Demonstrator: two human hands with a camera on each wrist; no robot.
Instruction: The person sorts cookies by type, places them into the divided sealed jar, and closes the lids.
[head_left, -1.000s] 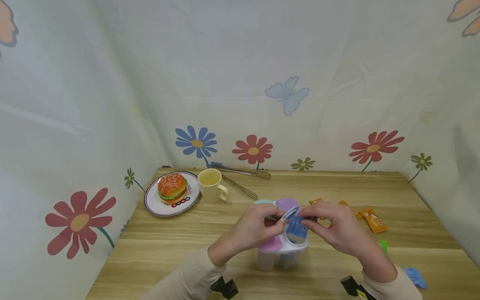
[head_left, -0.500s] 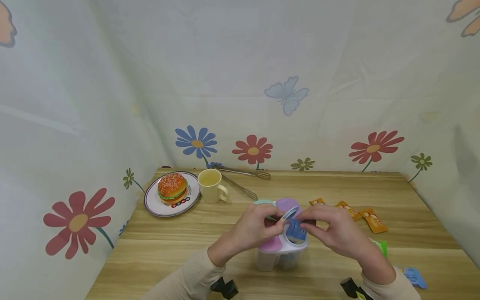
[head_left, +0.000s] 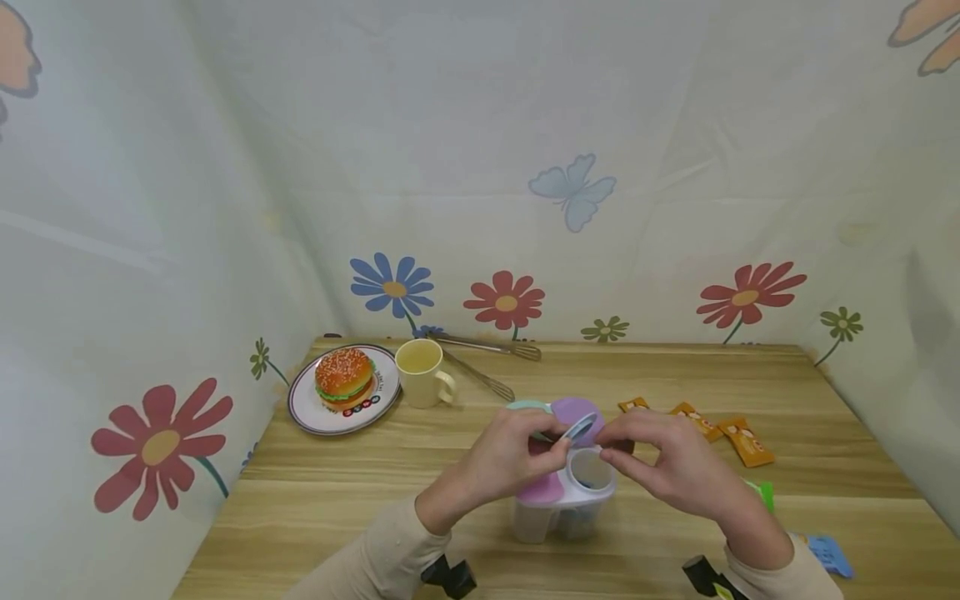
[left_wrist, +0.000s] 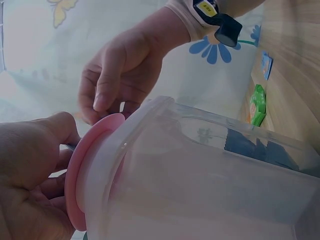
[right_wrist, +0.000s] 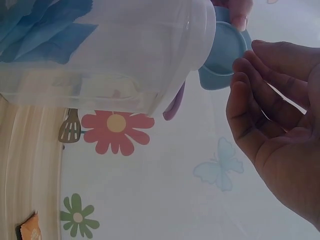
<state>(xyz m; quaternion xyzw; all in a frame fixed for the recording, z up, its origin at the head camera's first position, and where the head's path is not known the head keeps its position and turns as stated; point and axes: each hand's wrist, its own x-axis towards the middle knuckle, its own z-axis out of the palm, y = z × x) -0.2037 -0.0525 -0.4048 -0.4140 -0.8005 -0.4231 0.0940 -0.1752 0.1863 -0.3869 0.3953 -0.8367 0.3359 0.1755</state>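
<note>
A clear plastic storage box (head_left: 531, 523) with a white top and pink, purple, green and blue lids stands on the wooden table. My left hand (head_left: 510, 450) pinches the light blue lid (head_left: 581, 427), raised beside its round opening (head_left: 591, 471). Over that opening's right side is my right hand (head_left: 667, 454). In the right wrist view its fingers (right_wrist: 245, 107) are loosely bent with nothing between them, close to the blue lid (right_wrist: 225, 47). Blue packets (right_wrist: 45, 32) lie inside the box, seen through its wall.
Several orange packets (head_left: 746, 442) lie at right, with a green packet (head_left: 763, 493) and a blue packet (head_left: 828, 554) nearer. At back left are a toy hamburger (head_left: 345, 377) on a plate (head_left: 311, 414), a yellow mug (head_left: 420, 382) and two whisks, one the lower whisk (head_left: 491, 383).
The blue packet in my right fingers has gone down through the round opening, out of the fingers. My left hand stays on the raised lid.
</note>
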